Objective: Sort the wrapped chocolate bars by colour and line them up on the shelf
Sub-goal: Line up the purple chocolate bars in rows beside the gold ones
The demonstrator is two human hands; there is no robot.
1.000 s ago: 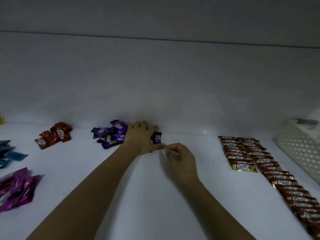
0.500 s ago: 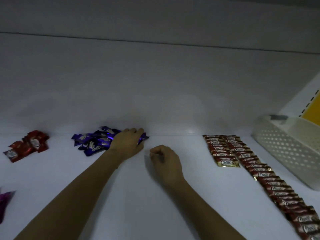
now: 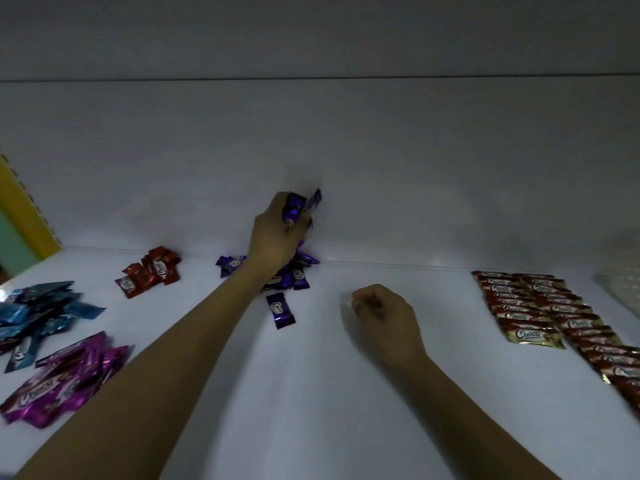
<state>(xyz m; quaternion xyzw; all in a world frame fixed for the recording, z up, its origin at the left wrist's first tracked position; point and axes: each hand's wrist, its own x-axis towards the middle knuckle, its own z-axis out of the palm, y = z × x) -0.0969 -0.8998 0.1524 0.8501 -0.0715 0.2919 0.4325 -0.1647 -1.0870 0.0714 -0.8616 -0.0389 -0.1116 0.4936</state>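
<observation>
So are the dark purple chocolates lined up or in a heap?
In a heap: the dark purple chocolates lie jumbled on the shelf, one stray bar in front, some gripped in the left hand.

pretty dim in here: plain white back panel (image 3: 381,150) above a smooth white shelf board (image 3: 311,393), yellow upright strip (image 3: 24,209) far left.

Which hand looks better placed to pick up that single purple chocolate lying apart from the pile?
Probably the right hand: it looks empty and rests low on the shelf beside the lone purple chocolate. The left hand is raised and grips a bunch of purple chocolates.
</observation>
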